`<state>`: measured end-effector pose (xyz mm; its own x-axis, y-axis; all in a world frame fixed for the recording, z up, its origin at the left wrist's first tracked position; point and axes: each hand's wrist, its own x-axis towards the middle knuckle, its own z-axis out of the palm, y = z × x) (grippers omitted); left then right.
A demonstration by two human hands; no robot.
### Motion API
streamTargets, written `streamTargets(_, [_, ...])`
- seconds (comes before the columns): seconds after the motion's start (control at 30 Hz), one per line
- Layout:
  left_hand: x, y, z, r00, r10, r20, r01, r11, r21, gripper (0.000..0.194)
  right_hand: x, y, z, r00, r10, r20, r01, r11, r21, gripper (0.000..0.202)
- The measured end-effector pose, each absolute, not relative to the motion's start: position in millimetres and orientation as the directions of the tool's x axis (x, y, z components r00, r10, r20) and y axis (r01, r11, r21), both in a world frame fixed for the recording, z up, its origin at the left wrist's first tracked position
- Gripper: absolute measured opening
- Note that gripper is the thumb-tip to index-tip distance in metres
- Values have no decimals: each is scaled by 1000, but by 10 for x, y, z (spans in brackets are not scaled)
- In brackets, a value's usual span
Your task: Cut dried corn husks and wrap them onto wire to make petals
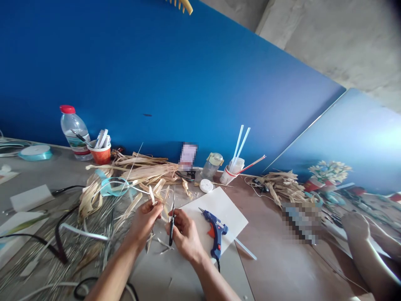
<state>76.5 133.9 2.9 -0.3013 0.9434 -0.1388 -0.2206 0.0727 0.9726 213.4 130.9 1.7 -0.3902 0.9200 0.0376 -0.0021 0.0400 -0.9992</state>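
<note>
Between the fingertips of my left hand (147,219) is a small piece of pale dried husk (152,195), pointing upward. My right hand (185,232) is closed around scissors (171,230) with black handles, their thin blades pointing up and away beside the husk piece. Whether the blades touch the husk, I cannot tell. Scraps of husk (164,247) lie below my hands. To the right, a blue hot glue gun (217,230) rests on a white sheet (235,211). A pile of long dried husks (153,170) lies behind my hands.
Thin wires (108,221) and a turquoise ribbon (114,187) spread at left. Along the blue partition (188,83) stand a red-capped bottle (75,133), a red cup (100,155), a jar (211,167) and a white cup (228,175). Another person's hands (357,228) are at far right.
</note>
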Motion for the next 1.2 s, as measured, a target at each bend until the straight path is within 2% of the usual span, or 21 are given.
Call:
streamTargets(0.17, [803, 1339, 50, -243, 937, -250, -412, 133, 901, 19, 2136, 1310, -25, -421, 906, 48, 53, 78, -996, 17])
streamTargets(0.33, [817, 1331, 73, -249, 931, -267, -369, 164, 915, 14, 2130, 1274, 59, -413, 909, 48, 150, 120, -981, 18])
streamTargets(0.57, [845, 1330, 55, -224, 938, -265, -417, 153, 896, 15, 2108, 1254, 106, -418, 905, 77, 210, 179, -961, 17])
streamTargets(0.93, [804, 1360, -18, -218, 947, -236, -440, 120, 890, 18, 2099, 1258, 120, -390, 919, 58, 216, 153, -964, 15])
streamTargets(1.2, [774, 1362, -21, -247, 950, -190, -353, 94, 931, 19, 2100, 1270, 122, -348, 937, 20, 260, 117, -959, 11])
